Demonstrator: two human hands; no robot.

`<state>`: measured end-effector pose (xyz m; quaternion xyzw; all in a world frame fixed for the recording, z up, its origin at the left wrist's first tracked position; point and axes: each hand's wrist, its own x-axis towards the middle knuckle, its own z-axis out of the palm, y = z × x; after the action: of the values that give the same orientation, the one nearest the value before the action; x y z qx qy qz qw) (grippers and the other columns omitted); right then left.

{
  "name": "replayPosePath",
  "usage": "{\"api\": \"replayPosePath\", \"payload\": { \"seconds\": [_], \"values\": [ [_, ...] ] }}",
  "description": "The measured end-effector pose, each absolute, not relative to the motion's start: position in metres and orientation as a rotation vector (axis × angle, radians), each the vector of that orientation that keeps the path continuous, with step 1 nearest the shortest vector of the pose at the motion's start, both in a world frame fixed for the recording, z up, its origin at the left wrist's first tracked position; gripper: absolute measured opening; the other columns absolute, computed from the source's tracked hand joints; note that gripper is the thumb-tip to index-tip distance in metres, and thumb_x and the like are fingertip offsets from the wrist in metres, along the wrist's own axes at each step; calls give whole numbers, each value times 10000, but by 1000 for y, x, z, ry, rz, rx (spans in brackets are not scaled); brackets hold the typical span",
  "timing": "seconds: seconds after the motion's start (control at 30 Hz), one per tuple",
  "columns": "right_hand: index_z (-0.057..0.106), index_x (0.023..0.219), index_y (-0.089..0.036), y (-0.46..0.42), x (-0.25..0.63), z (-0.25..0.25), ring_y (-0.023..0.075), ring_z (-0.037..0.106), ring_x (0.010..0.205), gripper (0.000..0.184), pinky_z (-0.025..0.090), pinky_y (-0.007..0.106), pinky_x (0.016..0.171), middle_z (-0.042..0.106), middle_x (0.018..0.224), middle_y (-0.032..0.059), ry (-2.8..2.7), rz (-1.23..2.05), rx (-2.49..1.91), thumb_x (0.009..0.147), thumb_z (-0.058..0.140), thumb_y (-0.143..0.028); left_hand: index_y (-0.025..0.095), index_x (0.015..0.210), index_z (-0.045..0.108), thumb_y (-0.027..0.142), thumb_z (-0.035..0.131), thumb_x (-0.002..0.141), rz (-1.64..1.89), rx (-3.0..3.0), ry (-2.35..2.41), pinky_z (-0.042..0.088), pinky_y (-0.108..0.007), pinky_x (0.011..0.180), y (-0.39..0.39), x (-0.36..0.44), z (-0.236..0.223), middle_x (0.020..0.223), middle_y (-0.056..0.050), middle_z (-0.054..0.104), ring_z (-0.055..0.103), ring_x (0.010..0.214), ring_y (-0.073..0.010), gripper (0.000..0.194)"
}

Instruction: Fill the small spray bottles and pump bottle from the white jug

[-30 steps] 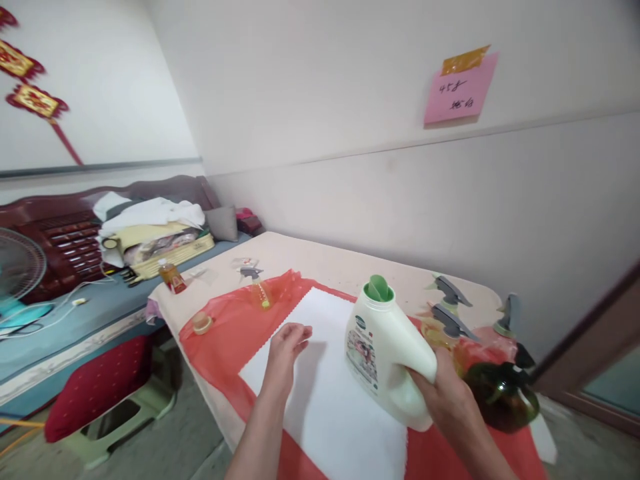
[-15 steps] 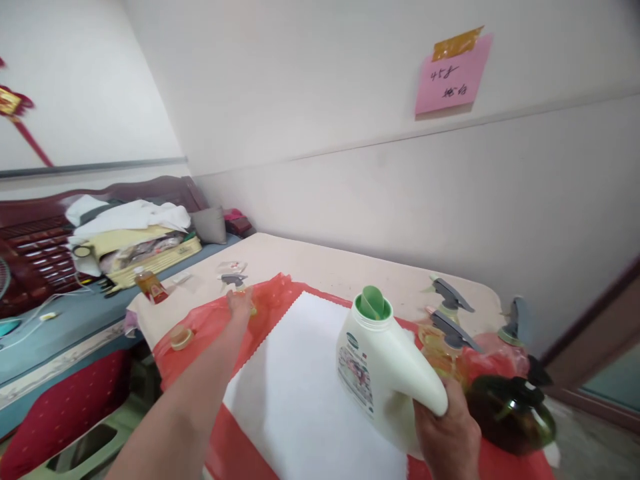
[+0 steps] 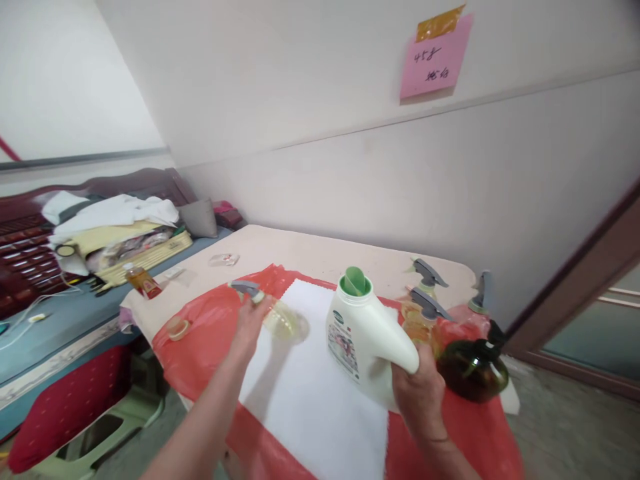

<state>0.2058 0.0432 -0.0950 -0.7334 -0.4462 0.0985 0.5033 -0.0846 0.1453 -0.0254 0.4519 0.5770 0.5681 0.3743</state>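
Note:
My left hand [image 3: 250, 321] is closed around the neck of a clear spray bottle [image 3: 286, 323] with a grey trigger head. The bottle is tilted over the white cloth [image 3: 315, 407], its base pointing right, and a little yellowish liquid seems to be inside. My right hand [image 3: 419, 387] grips the handle of a pale green detergent jug [image 3: 363, 340], which stands upright at the cloth's right side. Its mouth is uncapped and shows a green pouring spout. A peach-coloured cap [image 3: 177, 328] lies on the red plastic sheet [image 3: 210, 320] at the left.
More spray bottles [image 3: 425, 313] and a dark green pump bottle [image 3: 475, 367] stand right of the jug. A small amber bottle [image 3: 143, 281] sits at the table's left edge. A stool with a red cushion [image 3: 70, 407] is at lower left; a wall [image 3: 325, 187] rises behind the table.
My left hand has lifted the spray bottle from the red sheet's far left side and brought it right, tilted, over the white cloth. My right hand still holds the jug. The view has shifted slightly.

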Motion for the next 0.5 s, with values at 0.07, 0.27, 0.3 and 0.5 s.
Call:
{"api": "replayPosePath", "payload": {
  "seconds": [0.07, 0.27, 0.3, 0.5],
  "values": [
    [443, 833, -276, 43, 206, -95, 305, 630, 678, 239, 450, 382, 600, 636, 711, 70, -1087, 246, -1767, 734, 465, -492, 193, 877, 664, 453, 757, 686, 1390, 1201, 1456, 423, -394, 868, 125, -61, -33, 879, -52, 665, 600, 923, -263, 336],
    [427, 818, -272, 42, 206, -96, 286, 626, 650, 209, 437, 370, 584, 633, 686, 47, -1122, 276, -1752, 758, 447, -471, 195, 995, 673, 407, 739, 699, 1307, 1214, 1458, 418, -400, 892, 96, -11, -68, 955, -86, 709, 625, 960, -289, 370],
    [437, 827, -269, 41, 206, -94, 282, 627, 643, 204, 435, 365, 576, 632, 679, 41, -1137, 286, -1751, 770, 445, -465, 202, 1014, 670, 400, 733, 707, 1286, 1241, 1451, 415, -398, 897, 94, -7, -72, 978, -87, 711, 623, 973, -291, 370],
    [455, 1196, -196, 24, 205, -76, 336, 638, 965, 522, 511, 472, 777, 647, 1072, 142, -1236, 212, -1646, 774, 572, -480, 201, 956, 681, 408, 738, 719, 1313, 1217, 1428, 409, -385, 916, 81, -9, -56, 969, -65, 709, 613, 996, -284, 320]
  ]
}}
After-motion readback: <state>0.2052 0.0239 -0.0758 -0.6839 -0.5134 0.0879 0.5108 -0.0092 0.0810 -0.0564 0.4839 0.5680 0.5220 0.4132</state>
